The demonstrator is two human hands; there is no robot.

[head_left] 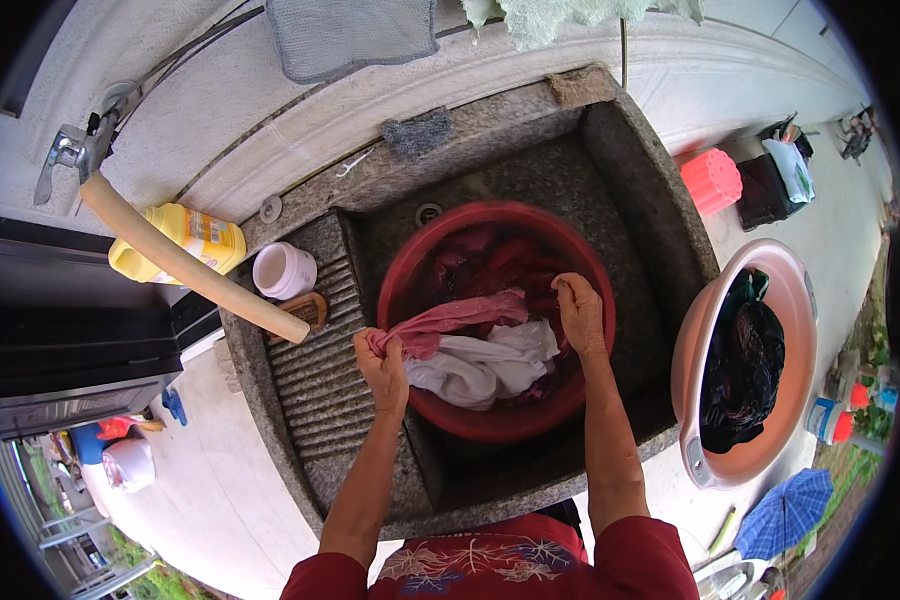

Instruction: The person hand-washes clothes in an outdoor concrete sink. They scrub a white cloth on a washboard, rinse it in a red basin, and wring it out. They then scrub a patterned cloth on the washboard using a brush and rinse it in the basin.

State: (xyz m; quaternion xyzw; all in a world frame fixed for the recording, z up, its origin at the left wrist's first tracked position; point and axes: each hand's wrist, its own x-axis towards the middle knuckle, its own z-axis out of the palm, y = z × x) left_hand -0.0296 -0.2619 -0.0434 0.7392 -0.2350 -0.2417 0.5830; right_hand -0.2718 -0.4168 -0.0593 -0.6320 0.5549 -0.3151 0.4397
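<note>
A red plastic basin (450, 420) stands in a stone sink (650, 210), holding wet laundry in water. My left hand (382, 372) is closed around one end of a pink cloth (465, 318) at the basin's left rim. From there the cloth stretches across the basin towards the middle. Below it lies a bunched white cloth (485, 365), partly covered by the pink one. Dark red laundry (505, 262) fills the far part of the basin. Over the right side, my right hand (580, 312) has its fingers pinched together beside the dark red laundry; their grip is hidden.
Left of the basin is a ribbed washboard (320, 385) with a brush (313, 308) and white tub (285, 270). A tap hose (195, 262) hangs over it, before a yellow jug (205, 235). At right, a pink basin (805, 370) holds dark clothes (742, 370).
</note>
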